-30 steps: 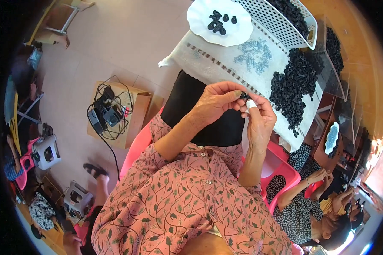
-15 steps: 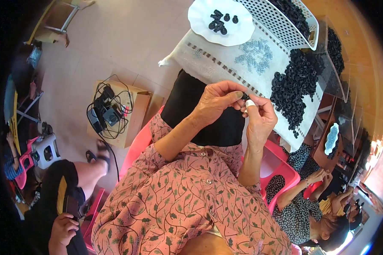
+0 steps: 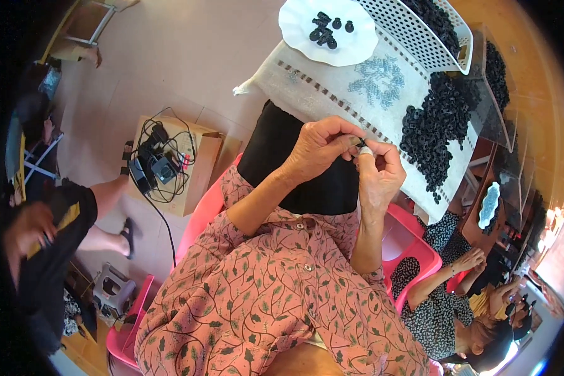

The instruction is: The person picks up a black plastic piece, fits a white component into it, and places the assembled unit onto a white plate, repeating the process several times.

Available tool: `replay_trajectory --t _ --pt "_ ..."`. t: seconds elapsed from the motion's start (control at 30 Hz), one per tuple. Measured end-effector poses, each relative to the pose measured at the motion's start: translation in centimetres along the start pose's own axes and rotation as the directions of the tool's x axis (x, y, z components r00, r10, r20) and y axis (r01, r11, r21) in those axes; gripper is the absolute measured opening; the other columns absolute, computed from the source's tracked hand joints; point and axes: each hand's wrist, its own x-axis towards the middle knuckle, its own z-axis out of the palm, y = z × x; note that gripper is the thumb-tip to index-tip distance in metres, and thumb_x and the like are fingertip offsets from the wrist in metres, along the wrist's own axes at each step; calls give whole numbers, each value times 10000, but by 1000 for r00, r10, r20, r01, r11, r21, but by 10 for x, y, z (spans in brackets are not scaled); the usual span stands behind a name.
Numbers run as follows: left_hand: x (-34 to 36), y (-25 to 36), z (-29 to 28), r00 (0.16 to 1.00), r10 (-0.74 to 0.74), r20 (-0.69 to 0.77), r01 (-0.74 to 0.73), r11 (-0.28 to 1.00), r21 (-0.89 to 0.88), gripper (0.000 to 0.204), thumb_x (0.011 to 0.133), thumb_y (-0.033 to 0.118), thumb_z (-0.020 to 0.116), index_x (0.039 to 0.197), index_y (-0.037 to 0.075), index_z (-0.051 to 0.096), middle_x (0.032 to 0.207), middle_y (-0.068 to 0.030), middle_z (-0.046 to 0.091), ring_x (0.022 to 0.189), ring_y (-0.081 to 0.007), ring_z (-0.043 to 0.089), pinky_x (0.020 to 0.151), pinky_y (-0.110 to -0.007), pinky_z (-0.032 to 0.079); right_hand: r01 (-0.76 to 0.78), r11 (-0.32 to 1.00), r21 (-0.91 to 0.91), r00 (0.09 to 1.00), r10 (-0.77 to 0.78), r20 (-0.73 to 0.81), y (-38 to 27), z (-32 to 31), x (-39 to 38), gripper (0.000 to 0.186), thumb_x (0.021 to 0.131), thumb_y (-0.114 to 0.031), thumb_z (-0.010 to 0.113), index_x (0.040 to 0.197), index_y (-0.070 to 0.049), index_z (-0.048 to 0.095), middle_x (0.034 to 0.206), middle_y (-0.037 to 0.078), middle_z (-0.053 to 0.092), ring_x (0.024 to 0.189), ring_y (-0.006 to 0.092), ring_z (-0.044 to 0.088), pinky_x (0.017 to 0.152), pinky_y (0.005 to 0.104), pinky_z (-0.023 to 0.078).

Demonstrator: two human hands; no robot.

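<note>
Above my lap, my left hand (image 3: 319, 150) and my right hand (image 3: 380, 175) meet with fingertips pinched together. Between them is a small black part (image 3: 361, 143), mostly hidden by the fingers. A white wrap covers the tip of my right thumb. Just beyond my hands, a pale cloth (image 3: 319, 81) with a dashed stripe covers the table. On it lie a big heap of small black parts (image 3: 429, 135) at the right and a scatter of tiny clear bluish pieces (image 3: 377, 80). A white scalloped plate (image 3: 294, 37) bears several assembled black pieces (image 3: 323, 34).
A white perforated basket (image 3: 413, 44) of black parts stands at the far right, beside a clear bin (image 3: 492, 94). On the floor at left, a cardboard box (image 3: 200, 182) carries black cables and adapters (image 3: 163, 168). A person (image 3: 62, 232) walks at left; another (image 3: 438, 313) sits at right.
My hands stay together, shifting only slightly around the small black part. The person at left has stepped, with legs and arm in new places, uncovering a grey stool.
</note>
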Motion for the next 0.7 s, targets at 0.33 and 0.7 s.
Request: replay_trajectory --t 0.33,0.7 --pt "2 5 -2 991 134 -5 -131 973 191 95 853 -24 595 921 -1 657 776 -41 647 651 -71 605 588 -218 508 -1 997 -72 1000 3 20 6 -3 2 79 742 64 624 802 15 613 694 -23 544 588 27 462 513 186 389" --pt "3 4 -6 961 268 67 -273 891 362 135 793 -60 598 899 -1 658 797 -58 650 645 -96 638 575 -225 517 272 896 -351 960 -276 39 10 0 -1 92 722 50 644 795 5 610 742 50 593 589 81 548 517 240 444"
